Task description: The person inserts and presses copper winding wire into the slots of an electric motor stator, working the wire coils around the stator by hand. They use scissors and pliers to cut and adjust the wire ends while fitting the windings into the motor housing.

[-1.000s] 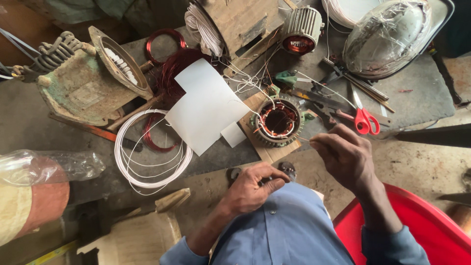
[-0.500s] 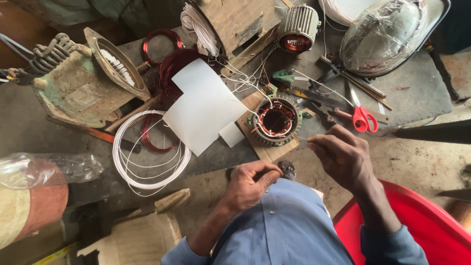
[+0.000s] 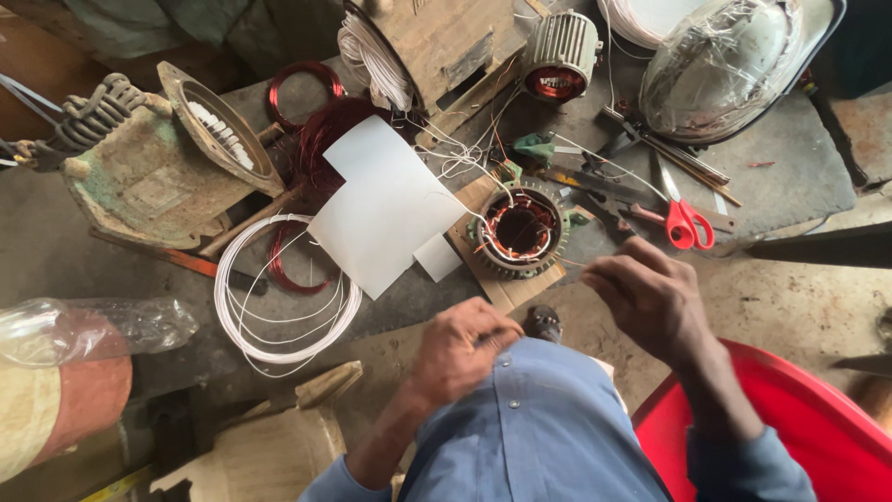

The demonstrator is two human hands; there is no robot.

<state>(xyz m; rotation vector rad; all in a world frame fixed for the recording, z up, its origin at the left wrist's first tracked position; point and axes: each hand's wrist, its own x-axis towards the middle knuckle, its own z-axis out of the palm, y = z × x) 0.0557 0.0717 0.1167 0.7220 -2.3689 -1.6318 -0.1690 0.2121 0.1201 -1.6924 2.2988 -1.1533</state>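
Plastic wrap covers a reddish roll (image 3: 65, 372) at your far left, lying at the edge of the grey bench (image 3: 56, 242). Next to it, higher up, sits a worn green motor housing (image 3: 139, 186) with its ring-shaped end cover (image 3: 218, 130) tilted against it. Below that lies a loose coil of white wire (image 3: 279, 307), with a small coil of red copper wire (image 3: 297, 265) inside its loop and more red coils (image 3: 321, 116) above. A white sheet (image 3: 386, 209) lies flat across the middle, one corner over the red coils, with a small white scrap (image 3: 437, 257) touching its lower right edge.

Your left hand (image 3: 460, 349) is drawn in close to your blue shirt (image 3: 548, 437), fingers curled and pinched together; what they pinch is too small to tell. Just right of the sheet stands the stator (image 3: 520, 228) on a wooden block (image 3: 502, 284), copper windings showing inside it and thin white leads trailing up from it. Your right hand (image 3: 650, 293) hovers just right of the stator, fingers bunched narrowly on a fine white wire (image 3: 571, 263) that runs toward the stator. Beyond it lie red-handled scissors (image 3: 683, 218) among hand tools, a ribbed motor (image 3: 557, 56) up top, and a plastic-wrapped dome (image 3: 725, 65) at the far right. A red seat (image 3: 799, 418) shows beneath your right arm.
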